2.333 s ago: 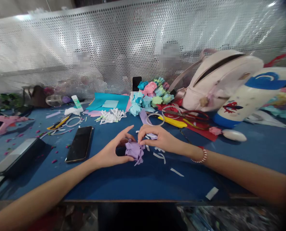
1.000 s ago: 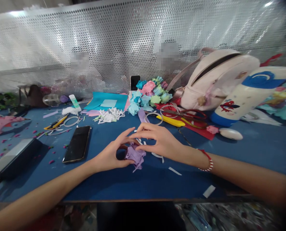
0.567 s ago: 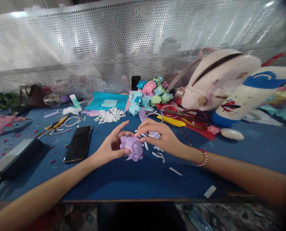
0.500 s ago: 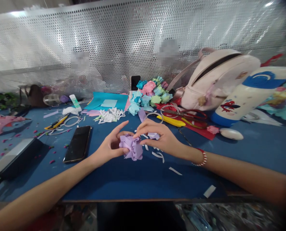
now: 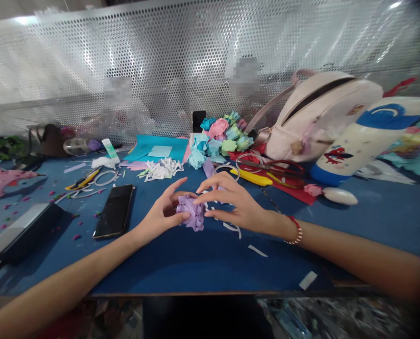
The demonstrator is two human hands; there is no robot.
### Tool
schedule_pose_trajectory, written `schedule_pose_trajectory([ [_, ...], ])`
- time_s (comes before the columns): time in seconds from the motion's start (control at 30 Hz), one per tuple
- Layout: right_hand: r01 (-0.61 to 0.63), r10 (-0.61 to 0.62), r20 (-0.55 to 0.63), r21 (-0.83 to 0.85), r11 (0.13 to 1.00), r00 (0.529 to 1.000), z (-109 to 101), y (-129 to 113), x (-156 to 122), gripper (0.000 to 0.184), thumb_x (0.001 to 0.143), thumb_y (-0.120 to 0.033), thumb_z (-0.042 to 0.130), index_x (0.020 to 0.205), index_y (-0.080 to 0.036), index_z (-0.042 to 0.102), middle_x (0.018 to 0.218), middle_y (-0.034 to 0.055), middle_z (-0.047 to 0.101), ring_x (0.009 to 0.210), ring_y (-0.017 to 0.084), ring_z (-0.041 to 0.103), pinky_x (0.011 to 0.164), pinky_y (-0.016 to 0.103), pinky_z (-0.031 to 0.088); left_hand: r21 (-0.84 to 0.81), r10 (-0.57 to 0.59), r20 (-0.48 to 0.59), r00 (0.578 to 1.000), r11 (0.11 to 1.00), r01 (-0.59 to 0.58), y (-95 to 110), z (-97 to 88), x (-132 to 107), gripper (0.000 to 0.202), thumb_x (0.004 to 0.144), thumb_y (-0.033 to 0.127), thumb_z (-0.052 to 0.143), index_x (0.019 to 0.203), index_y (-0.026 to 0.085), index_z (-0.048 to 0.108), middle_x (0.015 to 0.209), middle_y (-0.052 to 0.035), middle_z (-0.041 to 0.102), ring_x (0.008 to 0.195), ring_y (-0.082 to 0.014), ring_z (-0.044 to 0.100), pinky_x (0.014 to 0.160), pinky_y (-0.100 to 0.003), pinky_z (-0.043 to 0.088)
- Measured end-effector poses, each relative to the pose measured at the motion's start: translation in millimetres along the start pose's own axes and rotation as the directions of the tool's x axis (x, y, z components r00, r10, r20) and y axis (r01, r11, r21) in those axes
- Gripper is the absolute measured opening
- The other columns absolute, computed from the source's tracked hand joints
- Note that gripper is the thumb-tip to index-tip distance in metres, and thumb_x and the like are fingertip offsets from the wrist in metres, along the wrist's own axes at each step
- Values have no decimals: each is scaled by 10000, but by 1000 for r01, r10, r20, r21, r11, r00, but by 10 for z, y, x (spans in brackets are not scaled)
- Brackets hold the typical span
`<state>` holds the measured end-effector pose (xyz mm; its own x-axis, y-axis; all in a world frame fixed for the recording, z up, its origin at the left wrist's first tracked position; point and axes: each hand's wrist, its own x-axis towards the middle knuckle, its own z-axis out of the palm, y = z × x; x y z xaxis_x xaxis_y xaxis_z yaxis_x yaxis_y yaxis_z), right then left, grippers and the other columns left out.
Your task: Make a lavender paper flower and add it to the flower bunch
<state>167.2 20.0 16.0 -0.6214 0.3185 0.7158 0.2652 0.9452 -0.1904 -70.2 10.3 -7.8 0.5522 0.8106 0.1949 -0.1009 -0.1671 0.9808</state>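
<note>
A purple paper flower (image 5: 191,213) with crumpled, layered petals is held in my left hand (image 5: 165,207), the thumb pressed on its front and the index finger raised. My right hand (image 5: 236,200) is at the flower's right side with thumb and fingers apart; one fingertip meets or nearly meets the upper petals, and I see nothing in its grasp. More purple paper lies partly hidden behind the right hand. Thin white paper strips (image 5: 233,229) are scattered below that hand on the blue table (image 5: 195,268).
A phone (image 5: 114,212) lies left of my hands. Beyond are paper shreds (image 5: 161,168), blue sheets (image 5: 153,146) and a pile of paper flowers (image 5: 224,134). A yellow cutter (image 5: 252,177), scissors (image 5: 280,165), bottle (image 5: 358,141) and backpack (image 5: 323,117) stand rightward; a pink glue gun (image 5: 10,180) is far left.
The flower has turned slightly and shifted a little in my left hand. My right fingers have spread from a closer pinch at its petals, and the thumb has dropped slightly.
</note>
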Motion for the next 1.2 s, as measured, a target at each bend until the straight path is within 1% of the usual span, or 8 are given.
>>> schedule_pose_trajectory([
  [0.1, 130, -127, 31, -208, 969, 991, 7, -10, -33, 208, 975, -343, 562, 1136, -266, 669, 1120, 50, 657, 1021, 199, 547, 930, 393, 434, 50, -40, -20, 999, 998, 41, 2, -3, 0, 795, 844, 312, 704, 1507, 241, 271, 1302, -142, 593, 1034, -223, 646, 868, -348, 527],
  [0.17, 146, -135, 59, -267, 952, 989, 17, -24, -42, 229, 988, -343, 531, 1144, -255, 674, 1113, 54, 668, 1020, 208, 539, 923, 392, 441, 76, -65, -26, 998, 995, 67, -4, 0, -6, 799, 840, 306, 707, 1506, 247, 269, 1322, -143, 582, 1071, -237, 641, 905, -376, 521],
  [0.37, 112, -84, 116, -258, 960, 990, 33, -48, -27, 255, 998, -344, 488, 1085, -240, 704, 1120, 66, 670, 1063, 229, 528, 938, 418, 444, 135, -79, -36, 996, 987, 84, -28, 10, -15, 857, 804, 271, 735, 1512, 262, 252, 1356, -145, 555, 1173, -274, 600, 1014, -469, 473],
  [0.5, 61, -22, 163, -236, 970, 986, 43, -43, -28, 302, 1006, -383, 466, 1193, -234, 650, 1202, 89, 636, 1117, 243, 518, 974, 449, 432, 149, -71, -59, 996, 986, 79, -21, -5, 2, 783, 821, 329, 718, 1485, 244, 312, 1308, -134, 584, 1100, -260, 626, 950, -434, 511],
  [0.67, -65, 64, -9, -104, 992, 998, 65, -43, -56, 266, 1000, -358, 480, 1204, -252, 615, 1194, 79, 611, 1107, 234, 526, 952, 434, 439, 143, -61, -118, 991, 987, 78, -21, -8, 14, 654, 856, 396, 686, 1422, 224, 408, 1255, -109, 603, 1051, -237, 627, 880, -353, 517],
  [0.77, 4, -8, -24, -177, 984, 1000, 74, -45, -82, 201, 979, -283, 515, 1122, -272, 655, 1172, 62, 621, 1084, 231, 523, 939, 425, 438, 150, -81, -153, 985, 983, 105, -19, 9, 9, 592, 858, 390, 687, 1381, 224, 466, 1236, -90, 623, 1106, -249, 605, 947, -372, 484],
  [0.93, 116, -98, 69, -368, 923, 993, 85, -31, -109, 255, 972, -303, 529, 1179, -260, 671, 1189, 76, 643, 1112, 254, 502, 930, 421, 434, 31, -92, -167, 982, 995, 98, -40, 6, -2, 521, 878, 367, 662, 1358, 237, 507, 1359, -90, 586, 1245, -273, 541, 1042, -398, 424],
  [1.2, 212, -211, 49, -422, 881, 976, 64, 2, -105, 326, 986, -266, 482, 1288, -237, 600, 1134, 9, 727, 1076, 213, 553, 873, 377, 417, -21, -96, -183, 979, 995, 94, -70, -12, -2, 536, 863, 331, 674, 1364, 232, 510, 1397, -91, 566, 1276, -271, 523, 1088, -409, 389],
])
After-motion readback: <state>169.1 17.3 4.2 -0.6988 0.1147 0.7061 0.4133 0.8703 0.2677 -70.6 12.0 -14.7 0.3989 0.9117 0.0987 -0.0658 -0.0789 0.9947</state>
